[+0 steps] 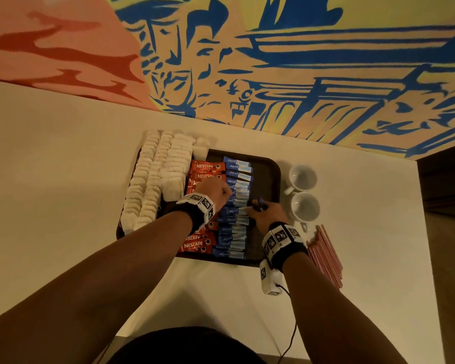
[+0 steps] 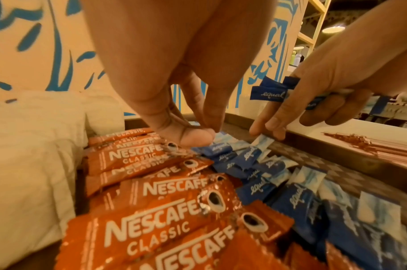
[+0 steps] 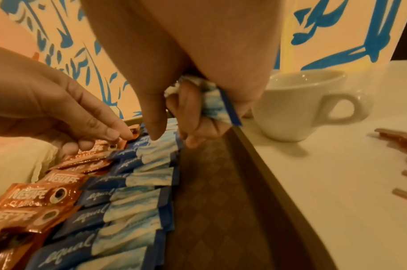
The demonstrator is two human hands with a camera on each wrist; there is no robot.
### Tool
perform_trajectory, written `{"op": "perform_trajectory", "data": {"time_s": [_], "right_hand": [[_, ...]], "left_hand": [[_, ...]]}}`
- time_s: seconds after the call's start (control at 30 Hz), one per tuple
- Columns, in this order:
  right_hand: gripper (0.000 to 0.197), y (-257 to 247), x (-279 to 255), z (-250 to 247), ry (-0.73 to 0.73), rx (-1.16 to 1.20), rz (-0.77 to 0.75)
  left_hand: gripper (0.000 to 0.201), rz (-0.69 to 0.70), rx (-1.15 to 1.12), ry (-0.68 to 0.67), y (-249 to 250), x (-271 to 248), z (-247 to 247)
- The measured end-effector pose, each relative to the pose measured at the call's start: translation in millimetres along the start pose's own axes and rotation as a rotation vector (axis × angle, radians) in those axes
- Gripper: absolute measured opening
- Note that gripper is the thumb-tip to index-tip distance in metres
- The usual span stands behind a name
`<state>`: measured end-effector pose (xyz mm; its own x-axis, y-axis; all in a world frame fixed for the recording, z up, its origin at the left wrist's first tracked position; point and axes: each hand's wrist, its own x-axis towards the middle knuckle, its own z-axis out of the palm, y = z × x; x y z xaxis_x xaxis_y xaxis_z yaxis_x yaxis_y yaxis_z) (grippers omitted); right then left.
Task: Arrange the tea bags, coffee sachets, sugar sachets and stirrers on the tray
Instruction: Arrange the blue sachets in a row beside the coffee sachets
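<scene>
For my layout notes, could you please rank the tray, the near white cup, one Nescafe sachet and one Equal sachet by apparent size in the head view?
1. Tray, clearly largest.
2. Near white cup.
3. Nescafe sachet.
4. Equal sachet.
The two sachets look nearly alike, and overlap hides part of each, so their order is unsure.

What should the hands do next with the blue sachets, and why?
Probably lay one more Equal sachet from the right hand into the blue row. That hand holds a spare bunch while its fingertips touch a sachet in the row, and the left hand steadies the row's inner edge beside the Nescafe sachets. The stirrers lie off the tray.
</scene>
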<state>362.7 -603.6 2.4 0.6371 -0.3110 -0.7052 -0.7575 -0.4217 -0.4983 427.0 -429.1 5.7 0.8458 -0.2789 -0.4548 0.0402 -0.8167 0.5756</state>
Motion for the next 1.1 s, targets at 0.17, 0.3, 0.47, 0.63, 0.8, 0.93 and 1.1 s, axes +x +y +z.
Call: {"op": "perform_trajectory", "data": {"time_s": [0.17,0.3,0.47,0.63,0.8,0.93,1.1], "right_hand": [[0.025,-15.6,-27.5,-22.4,0.003,-0.014,-0.114],[0.024,-21.0,-56.1,-39.7,-0.349,0.462,-0.073],[0.033,-13.2,-90.5,-58.9,-0.681,0.761,-0.184],[0.013,-5.7,-131.0,-69.7,-0.759,0.72,-0.379],[0.024,1.8,-162.2,-75.0,-0.8,0.729,-0.475],[0.039,8.9,-180.8,-81.0,-0.742,0.736,-0.473],[0.04,19.4,-190.5,-87.0,-0.637,0.756,-0.402]], "left_hand": [[0.016,-0.007,-0.103,0.08,12.8,-20.7,-16.5],[0.018,0.102,-0.309,0.102,35.4,-60.6,-41.3],[0.023,0.19,-0.605,0.041,59.7,-118.6,-67.9],[0.031,0.286,-0.579,0.012,75.9,-160.7,-79.4],[0.019,0.31,-0.543,0.064,82.9,-186.7,-75.5],[0.01,0.34,-0.499,0.101,88.5,-205.6,-72.1],[0.016,0.282,-0.549,0.333,85.8,-223.2,-66.8]]}}
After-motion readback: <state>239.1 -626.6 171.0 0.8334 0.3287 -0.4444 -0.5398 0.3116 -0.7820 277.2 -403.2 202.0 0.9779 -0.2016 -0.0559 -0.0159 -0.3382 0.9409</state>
